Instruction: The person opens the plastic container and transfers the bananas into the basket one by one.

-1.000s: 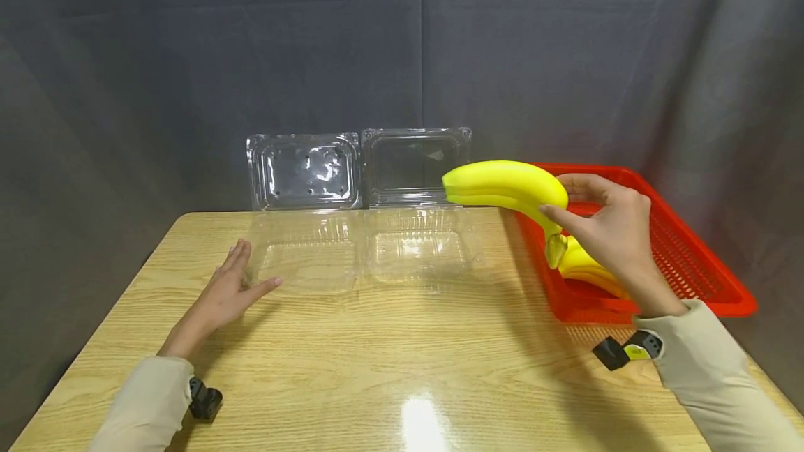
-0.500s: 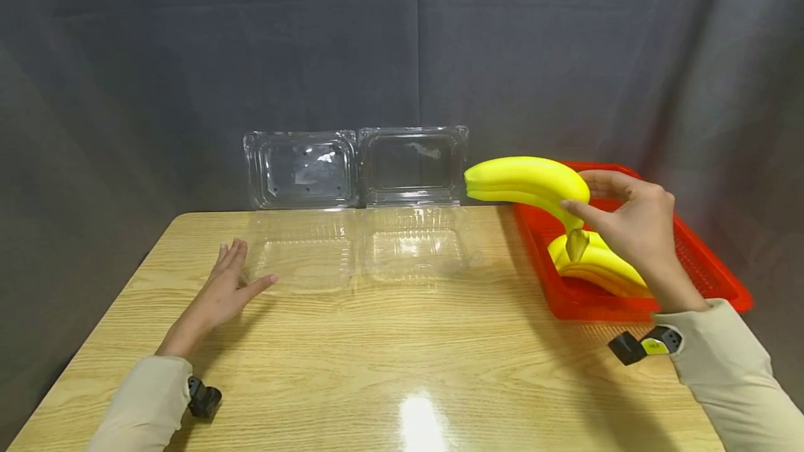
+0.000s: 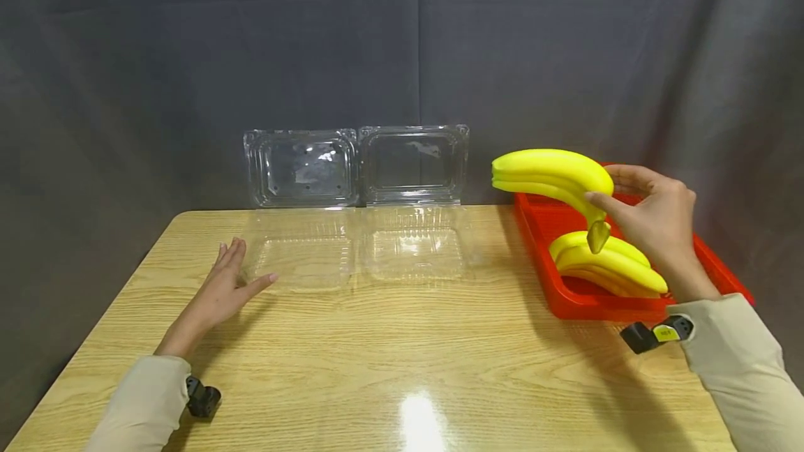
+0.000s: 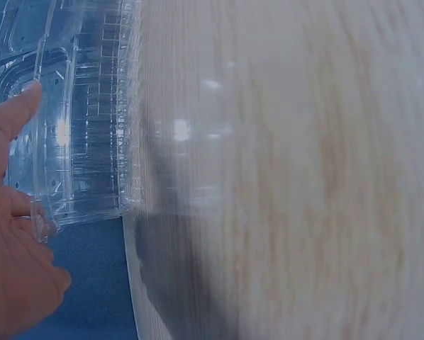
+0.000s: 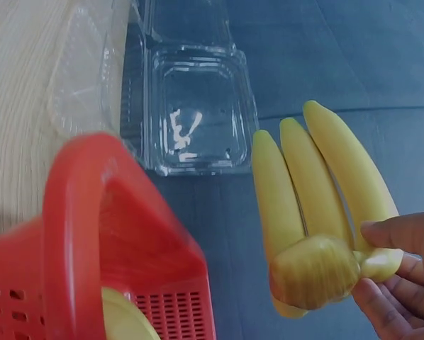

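Note:
My right hand [image 3: 659,218] pinches a bunch of yellow bananas [image 3: 546,173] near its stem, holding it over the red plastic basket [image 3: 565,309]. Three bananas [image 5: 332,184] of that bunch show in the right wrist view, tips pointing away from the stem. More bananas [image 3: 606,264] lie inside the basket, below the held bunch. My left hand [image 3: 216,295] is at the left end of the left clear plastic clamshell container [image 3: 301,257], fingers and thumb spread. Whether its fingertips press on the container is hard to tell.
A second clear clamshell [image 3: 417,253] stands beside the first. Both lids [image 3: 414,166] are raised at the back edge of the wooden table [image 3: 352,368], before a grey curtain [image 3: 314,40]. The basket occupies the table's right side.
My right hand has carried the bunch of bananas to the right and slightly upward, exposing more of the bananas in the basket. My left hand has stayed almost in place.

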`<state>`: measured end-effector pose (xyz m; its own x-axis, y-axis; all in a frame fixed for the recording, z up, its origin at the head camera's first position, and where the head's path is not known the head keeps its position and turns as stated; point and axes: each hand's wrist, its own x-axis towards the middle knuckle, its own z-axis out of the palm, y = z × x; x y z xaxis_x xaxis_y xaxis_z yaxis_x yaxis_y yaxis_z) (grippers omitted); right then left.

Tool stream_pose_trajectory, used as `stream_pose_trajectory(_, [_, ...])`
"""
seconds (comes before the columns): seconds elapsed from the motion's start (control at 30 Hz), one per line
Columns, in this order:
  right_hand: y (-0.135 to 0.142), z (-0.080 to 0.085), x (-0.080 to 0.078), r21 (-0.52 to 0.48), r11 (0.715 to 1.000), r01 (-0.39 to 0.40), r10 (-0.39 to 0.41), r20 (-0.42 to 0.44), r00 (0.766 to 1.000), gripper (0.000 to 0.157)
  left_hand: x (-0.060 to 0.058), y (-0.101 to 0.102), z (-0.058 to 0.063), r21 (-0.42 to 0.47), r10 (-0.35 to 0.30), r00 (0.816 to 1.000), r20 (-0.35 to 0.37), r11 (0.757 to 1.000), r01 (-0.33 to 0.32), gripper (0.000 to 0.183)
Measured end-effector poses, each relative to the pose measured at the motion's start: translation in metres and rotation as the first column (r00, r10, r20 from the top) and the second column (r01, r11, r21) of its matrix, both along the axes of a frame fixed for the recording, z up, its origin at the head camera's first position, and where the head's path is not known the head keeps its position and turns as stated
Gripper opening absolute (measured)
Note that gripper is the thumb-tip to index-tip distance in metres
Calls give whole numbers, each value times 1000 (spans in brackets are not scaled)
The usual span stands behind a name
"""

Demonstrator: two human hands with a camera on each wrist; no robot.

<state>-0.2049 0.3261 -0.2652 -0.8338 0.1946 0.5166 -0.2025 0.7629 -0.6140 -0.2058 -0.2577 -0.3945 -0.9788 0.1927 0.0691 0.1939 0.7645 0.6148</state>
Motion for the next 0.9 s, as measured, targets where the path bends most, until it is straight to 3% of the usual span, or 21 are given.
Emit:
stream_pose_trajectory(0.6, [33,-1,-18,-21,998,61,-60,51,997,55,2,1,1,-16,3,1000,-22,1000,-3,98])
stream_pose_trajectory(0.9, [47,-2,-27,45,995,84,-88,75,993,54,3,1,0,-17,14,999,-29,1000,-14,99])
